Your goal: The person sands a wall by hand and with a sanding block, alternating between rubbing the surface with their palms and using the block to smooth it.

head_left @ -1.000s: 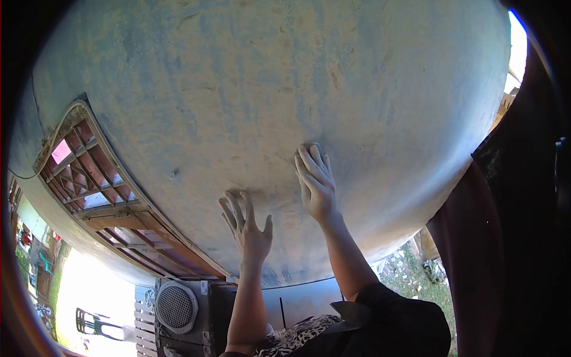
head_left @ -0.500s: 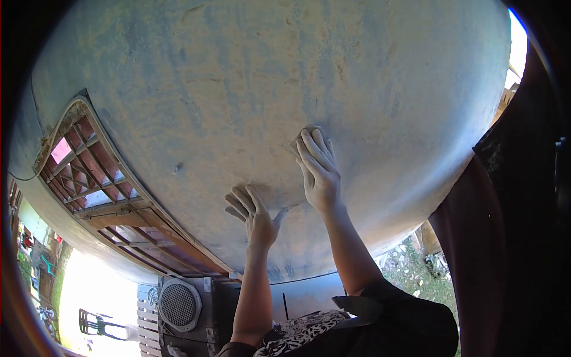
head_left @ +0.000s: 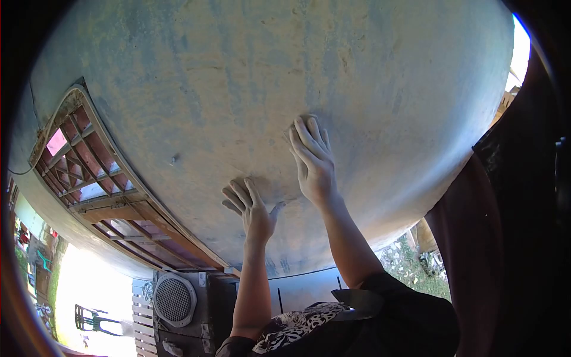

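Observation:
In front of me rises a wall (head_left: 250, 83) with a patchy pale grey-blue and tan surface. My left hand (head_left: 256, 217) rests flat on it with fingers and thumb spread, and holds nothing. Higher and to the right, my right hand (head_left: 314, 157) presses a small greyish piece of sandpaper (head_left: 305, 117) to the wall; only a thin edge shows past the fingertips, so its exact kind is uncertain. Pale dust coats both hands.
A doorway with a wooden lattice panel (head_left: 86, 157) opens at the left. Below it stands a black speaker box (head_left: 187, 324) with a round grille (head_left: 174, 299). A dark chair (head_left: 95, 320) is outside. Dark cloth (head_left: 470, 238) hangs at the right. A small peg (head_left: 173, 159) sticks out of the wall.
My right hand has slid a little up and left along the wall with the sandpaper under its fingers. My left hand stays spread on nearly the same spot; the view has shifted slightly.

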Demonstrator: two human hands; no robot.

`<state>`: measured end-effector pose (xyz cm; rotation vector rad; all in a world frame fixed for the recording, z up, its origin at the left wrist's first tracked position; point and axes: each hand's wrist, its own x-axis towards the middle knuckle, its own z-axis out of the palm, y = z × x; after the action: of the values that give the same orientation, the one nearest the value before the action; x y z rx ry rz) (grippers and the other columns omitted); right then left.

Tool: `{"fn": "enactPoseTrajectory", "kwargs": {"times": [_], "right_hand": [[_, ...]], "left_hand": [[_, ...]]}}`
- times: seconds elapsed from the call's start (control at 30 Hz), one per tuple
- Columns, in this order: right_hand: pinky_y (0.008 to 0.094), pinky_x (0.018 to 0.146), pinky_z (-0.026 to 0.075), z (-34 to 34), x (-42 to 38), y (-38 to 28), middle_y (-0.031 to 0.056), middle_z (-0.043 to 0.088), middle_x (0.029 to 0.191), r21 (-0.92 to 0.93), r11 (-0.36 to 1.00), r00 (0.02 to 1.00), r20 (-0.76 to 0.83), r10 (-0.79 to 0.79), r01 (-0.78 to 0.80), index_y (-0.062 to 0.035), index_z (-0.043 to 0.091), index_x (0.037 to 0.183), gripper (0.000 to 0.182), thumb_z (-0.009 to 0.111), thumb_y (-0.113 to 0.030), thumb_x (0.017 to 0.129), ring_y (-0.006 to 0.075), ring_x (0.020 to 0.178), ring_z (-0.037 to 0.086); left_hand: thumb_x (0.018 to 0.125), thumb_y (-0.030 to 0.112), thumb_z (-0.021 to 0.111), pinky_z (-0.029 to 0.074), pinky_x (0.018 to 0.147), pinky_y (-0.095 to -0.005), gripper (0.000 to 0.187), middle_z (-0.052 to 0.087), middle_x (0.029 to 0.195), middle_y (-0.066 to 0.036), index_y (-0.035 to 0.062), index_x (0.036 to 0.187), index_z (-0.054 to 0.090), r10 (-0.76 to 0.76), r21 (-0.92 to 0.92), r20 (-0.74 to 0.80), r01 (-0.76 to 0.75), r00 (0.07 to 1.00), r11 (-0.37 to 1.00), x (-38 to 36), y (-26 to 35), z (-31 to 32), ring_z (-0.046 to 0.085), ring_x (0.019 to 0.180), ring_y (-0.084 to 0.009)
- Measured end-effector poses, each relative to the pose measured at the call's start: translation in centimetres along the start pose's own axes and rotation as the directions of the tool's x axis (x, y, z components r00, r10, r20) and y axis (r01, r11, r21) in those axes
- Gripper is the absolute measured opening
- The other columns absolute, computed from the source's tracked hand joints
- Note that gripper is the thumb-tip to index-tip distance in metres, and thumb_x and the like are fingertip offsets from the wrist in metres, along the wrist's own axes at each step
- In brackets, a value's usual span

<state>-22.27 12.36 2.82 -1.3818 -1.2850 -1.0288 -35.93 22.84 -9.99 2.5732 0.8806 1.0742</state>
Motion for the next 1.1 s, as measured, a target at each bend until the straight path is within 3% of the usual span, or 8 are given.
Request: {"fn": "enactPoseTrajectory", "kwargs": {"times": [0.37,0.43,0.6,0.7,0.77,0.9,1.0,1.1], "right_hand": [[0.0527,0.118,0.037,1.9,-11.6,4.0,0.0182,0.062,0.144,-0.163,0.985,0.992,-0.121,0.042,-0.061,0.0011,0.075,0.119,0.027,0.063,-0.001,0.095,0.0401,0.142,0.05],[0.0572,0.119,0.033,1.9,-7.5,1.1,0.0236,0.06,0.144,-0.128,0.976,0.978,-0.134,0.16,-0.177,0.0087,0.069,0.124,0.029,0.064,0.003,0.096,0.0444,0.143,0.047],[0.056,0.122,0.028,0.5,1.7,-2.2,0.025,0.054,0.15,0.004,0.993,0.993,0.007,0.12,-0.12,0.0107,0.065,0.129,0.032,0.063,0.004,0.097,0.0452,0.149,0.039],[0.0555,0.121,0.03,1.1,0.2,-1.7,0.026,0.055,0.148,-0.034,0.996,0.996,-0.026,0.083,-0.084,0.0115,0.066,0.128,0.031,0.062,0.004,0.098,0.0464,0.147,0.041],[0.0557,0.12,0.031,1.3,-3.5,-0.3,0.0261,0.056,0.148,-0.039,0.996,0.996,-0.051,0.078,-0.08,0.0115,0.066,0.127,0.03,0.062,0.004,0.098,0.0465,0.146,0.042],[0.0566,0.119,0.034,0.8,-11.0,1.5,0.0264,0.058,0.146,-0.075,0.986,0.987,-0.07,0.143,-0.148,0.0119,0.067,0.125,0.028,0.061,0.004,0.099,0.0469,0.144,0.044],[0.0574,0.117,0.037,0.8,-9.9,1.4,0.0214,0.059,0.146,-0.045,0.98,0.979,-0.076,0.188,-0.192,0.0078,0.068,0.126,0.031,0.059,0.002,0.097,0.0428,0.144,0.047],[0.0558,0.12,0.032,0.4,-3.5,-1.4,0.0264,0.056,0.148,-0.045,0.989,0.989,0.016,0.145,-0.144,0.0105,0.067,0.127,0.029,0.056,0.003,0.101,0.0465,0.147,0.04]], "left_hand": [[0.081,0.049,0.084,-0.004,0.116,-0.0756,0.123,0.001,0.161,-0.047,-0.0078,0.161,0.011,0.003,-0.024,-0.053,-0.004,0.999,1.0,0.0,0.0,0.2,-0.009,0.149,-0.0659],[0.081,0.048,0.084,-0.004,0.117,-0.0752,0.122,0.002,0.161,-0.047,-0.0084,0.161,0.012,-0.018,-0.016,-0.034,0.018,0.999,1.0,0.3,0.3,-0.1,-0.009,0.149,-0.0658],[0.079,0.049,0.085,-0.006,0.117,-0.0731,0.132,-0.01,0.162,-0.045,-0.0091,0.161,-0.001,0.006,0.032,-0.01,-0.006,1.0,0.999,-0.2,-0.4,0.7,-0.018,0.149,-0.0629],[0.079,0.051,0.085,-0.006,0.117,-0.073,0.133,-0.01,0.162,-0.045,-0.0093,0.161,-0.001,0.006,0.045,-0.022,-0.005,1.0,0.999,0.0,-0.2,0.5,-0.017,0.149,-0.0631],[0.083,0.049,0.083,-0.005,0.117,-0.0749,0.119,0.004,0.161,-0.047,-0.0093,0.16,0.014,-0.038,-0.004,-0.01,0.038,0.999,0.999,0.1,0.4,-0.2,-0.009,0.15,-0.065],[0.08,0.053,0.084,-0.005,0.117,-0.0733,0.131,-0.009,0.162,-0.046,-0.009,0.161,0.001,0.0,0.029,-0.011,0.0,1.0,1.0,-0.2,-0.7,0.8,-0.017,0.149,-0.0635],[0.08,0.053,0.083,-0.006,0.117,-0.0733,0.13,-0.009,0.161,-0.046,-0.0095,0.161,0.002,0.003,0.022,-0.001,-0.003,1.0,1.0,0.0,-0.6,0.7,-0.017,0.149,-0.0638],[0.082,0.051,0.082,-0.005,0.116,-0.0759,0.119,0.003,0.16,-0.048,-0.0099,0.159,0.015,-0.023,-0.01,-0.034,0.022,0.999,1.0,-0.4,-0.2,0.7,-0.01,0.149,-0.0658]]}}
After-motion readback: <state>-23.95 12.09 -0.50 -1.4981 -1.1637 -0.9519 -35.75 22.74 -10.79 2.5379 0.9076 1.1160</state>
